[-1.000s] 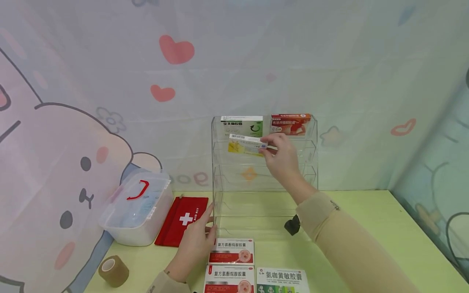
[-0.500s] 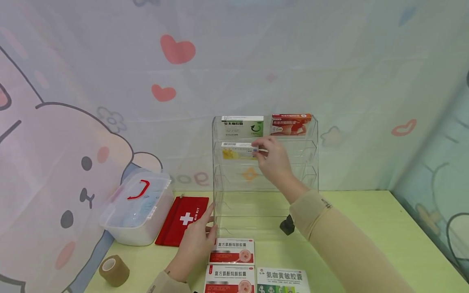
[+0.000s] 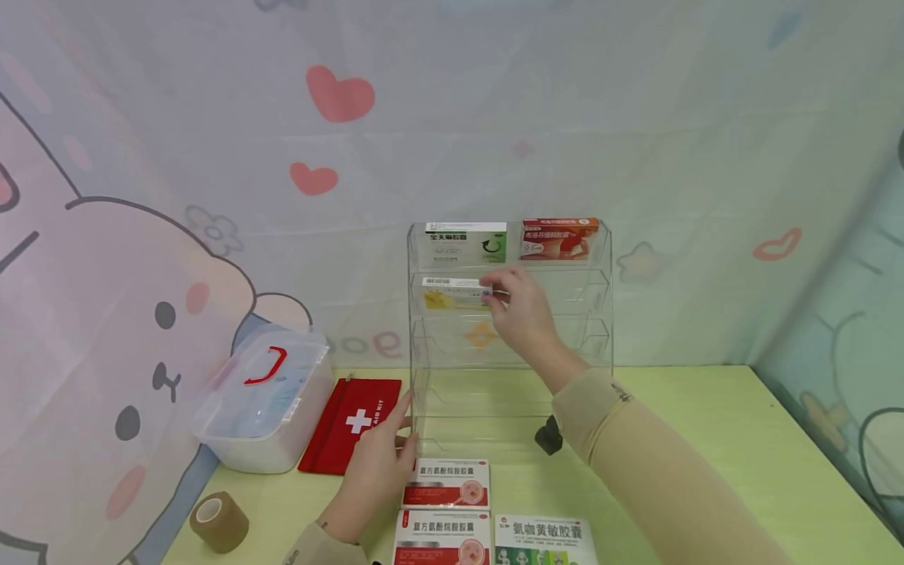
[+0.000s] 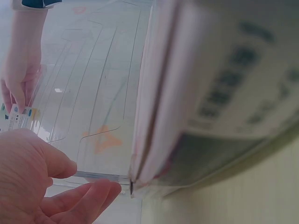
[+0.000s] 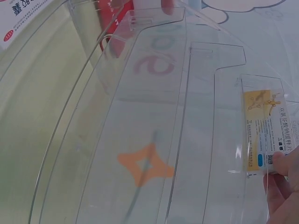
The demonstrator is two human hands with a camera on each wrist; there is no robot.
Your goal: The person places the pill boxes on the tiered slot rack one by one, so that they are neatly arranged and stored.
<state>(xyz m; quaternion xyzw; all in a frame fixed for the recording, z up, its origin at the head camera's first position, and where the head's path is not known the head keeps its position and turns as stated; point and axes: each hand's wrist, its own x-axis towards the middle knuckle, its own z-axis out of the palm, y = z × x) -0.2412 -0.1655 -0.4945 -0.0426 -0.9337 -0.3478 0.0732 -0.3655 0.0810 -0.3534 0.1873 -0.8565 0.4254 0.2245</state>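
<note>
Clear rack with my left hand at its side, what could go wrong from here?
The yellow-and-white box might tip or slip on release, since your right hand pinches it only at one end. The clear rack could shift if pushed, as your left hand holds it at one side. A knock might jolt the green-and-white box on the top tier.

Yellow-and-white carton [image 3: 452, 295], green-and-white box [image 3: 462, 245], red pouch [image 3: 339, 438] with white cross [image 3: 359, 421], brown roll [image 3: 229, 527]
</note>
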